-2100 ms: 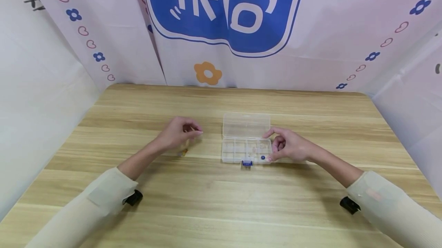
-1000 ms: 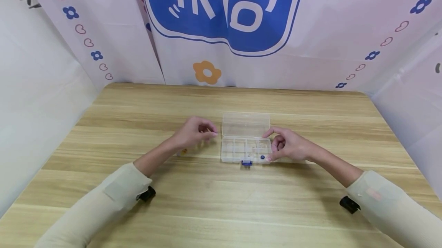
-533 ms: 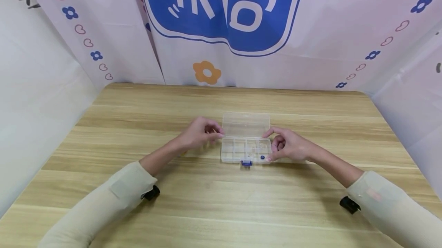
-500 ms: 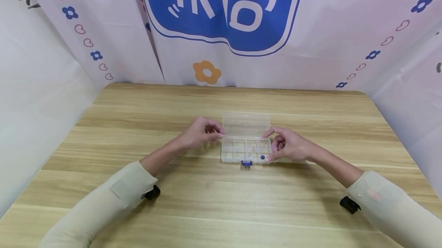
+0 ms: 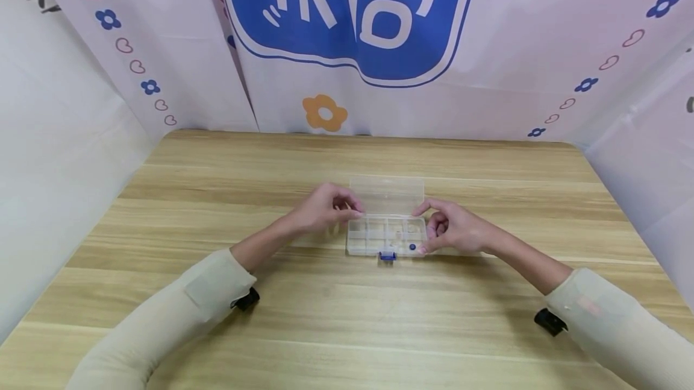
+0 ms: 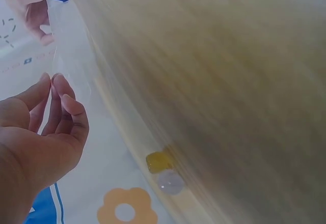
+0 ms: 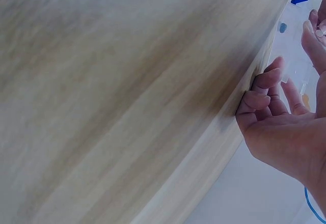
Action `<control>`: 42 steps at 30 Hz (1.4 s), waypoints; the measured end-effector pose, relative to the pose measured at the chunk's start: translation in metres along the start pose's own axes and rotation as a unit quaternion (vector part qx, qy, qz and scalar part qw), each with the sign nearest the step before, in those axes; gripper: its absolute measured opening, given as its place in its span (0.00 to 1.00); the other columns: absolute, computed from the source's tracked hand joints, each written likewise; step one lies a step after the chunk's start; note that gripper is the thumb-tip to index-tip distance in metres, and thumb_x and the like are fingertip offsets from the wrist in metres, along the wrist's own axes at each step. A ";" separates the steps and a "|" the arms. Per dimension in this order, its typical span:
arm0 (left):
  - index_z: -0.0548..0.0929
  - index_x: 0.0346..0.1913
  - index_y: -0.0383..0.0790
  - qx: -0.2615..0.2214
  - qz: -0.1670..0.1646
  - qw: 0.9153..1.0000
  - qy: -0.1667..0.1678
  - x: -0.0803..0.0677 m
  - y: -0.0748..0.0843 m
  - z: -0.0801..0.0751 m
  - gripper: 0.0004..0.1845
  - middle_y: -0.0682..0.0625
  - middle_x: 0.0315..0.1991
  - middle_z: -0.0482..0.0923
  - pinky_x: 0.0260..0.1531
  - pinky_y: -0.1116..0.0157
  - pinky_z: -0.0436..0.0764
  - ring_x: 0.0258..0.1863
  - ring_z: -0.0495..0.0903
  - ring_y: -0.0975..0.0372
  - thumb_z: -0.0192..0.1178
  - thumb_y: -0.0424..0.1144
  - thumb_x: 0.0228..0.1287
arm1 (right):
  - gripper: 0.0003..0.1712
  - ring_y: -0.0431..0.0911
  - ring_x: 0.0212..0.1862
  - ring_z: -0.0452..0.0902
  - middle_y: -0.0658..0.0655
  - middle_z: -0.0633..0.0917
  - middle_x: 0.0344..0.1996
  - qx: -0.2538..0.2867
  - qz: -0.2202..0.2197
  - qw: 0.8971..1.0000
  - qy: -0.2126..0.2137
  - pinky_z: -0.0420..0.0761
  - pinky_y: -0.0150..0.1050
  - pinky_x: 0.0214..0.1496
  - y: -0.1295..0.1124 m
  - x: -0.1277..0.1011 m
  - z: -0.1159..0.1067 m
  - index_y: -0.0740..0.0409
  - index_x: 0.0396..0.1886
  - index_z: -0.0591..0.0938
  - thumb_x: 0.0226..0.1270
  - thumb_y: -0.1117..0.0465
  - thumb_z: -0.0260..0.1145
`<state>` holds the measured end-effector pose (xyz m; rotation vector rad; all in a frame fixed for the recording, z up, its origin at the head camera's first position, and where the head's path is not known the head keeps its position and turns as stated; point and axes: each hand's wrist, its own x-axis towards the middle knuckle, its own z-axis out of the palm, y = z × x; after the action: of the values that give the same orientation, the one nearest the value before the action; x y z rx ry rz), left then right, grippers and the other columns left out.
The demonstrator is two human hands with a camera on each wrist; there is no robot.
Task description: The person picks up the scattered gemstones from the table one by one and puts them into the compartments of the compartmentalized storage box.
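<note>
- Printed cloth (image 5: 520, 52) is hung behind a wooden table (image 5: 347, 330); between the hands a clear box (image 5: 362, 252) is set, its lid (image 5: 387, 195) laid back, apparently so the compartments can be reached.
- Its right end is gripped by the right hand (image 5: 458, 227), thumb and forefinger at the corners, presumably to stop sliding.
- Above its far left corner the left hand (image 5: 327, 207) is held, thumb and forefinger pinched; a small pale piece (image 7: 320, 32) seems held, but cannot be made out surely.
- Beside the right thumb, a blue bead (image 5: 412, 247) is contained in a compartment.
- Behind the left hand, a yellow bead (image 6: 158, 162) and a clear bead (image 6: 170, 182) are seen on the table.
</note>
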<state>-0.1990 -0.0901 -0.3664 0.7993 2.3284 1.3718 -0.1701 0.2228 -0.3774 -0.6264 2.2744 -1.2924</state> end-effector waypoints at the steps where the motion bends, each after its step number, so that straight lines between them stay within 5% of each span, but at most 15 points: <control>1: 0.87 0.41 0.27 -0.001 0.002 1.000 -0.002 0.000 0.000 0.000 0.04 0.38 0.36 0.86 0.25 0.67 0.79 0.29 0.80 0.43 0.67 0.26 0.67 | 0.36 0.41 0.29 0.71 0.55 0.80 0.26 0.000 0.000 1.000 0.000 0.74 0.31 0.34 0.000 0.000 0.000 0.72 0.63 0.72 0.58 0.70 0.79; 8: 0.88 0.40 0.27 0.000 0.005 1.000 -0.003 0.004 0.002 0.002 0.03 0.38 0.35 0.86 0.25 0.67 0.78 0.29 0.81 0.44 0.67 0.26 0.68 | 0.36 0.41 0.29 0.71 0.55 0.80 0.26 -0.001 -0.003 1.000 -0.001 0.74 0.31 0.34 0.001 0.001 0.000 0.72 0.63 0.72 0.58 0.70 0.79; 19: 0.88 0.40 0.27 0.011 -0.004 1.000 -0.012 0.010 0.005 0.007 0.03 0.44 0.37 0.87 0.29 0.65 0.81 0.27 0.79 0.61 0.67 0.25 0.67 | 0.37 0.41 0.28 0.71 0.54 0.80 0.25 -0.008 0.004 1.000 0.001 0.74 0.31 0.34 0.001 0.000 0.000 0.72 0.63 0.71 0.58 0.69 0.80; 42: 0.88 0.40 0.28 0.027 0.003 0.999 -0.023 0.020 0.007 0.016 0.03 0.42 0.31 0.86 0.24 0.72 0.75 0.24 0.76 0.65 0.67 0.26 0.68 | 0.37 0.41 0.28 0.71 0.54 0.80 0.25 -0.007 0.004 1.000 0.000 0.73 0.31 0.33 0.001 0.000 0.000 0.72 0.64 0.72 0.57 0.70 0.80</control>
<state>-0.2043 -0.0645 -0.3680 0.8447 2.3396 1.2841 -0.1708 0.2233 -0.3785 -0.6198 2.2856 -1.2750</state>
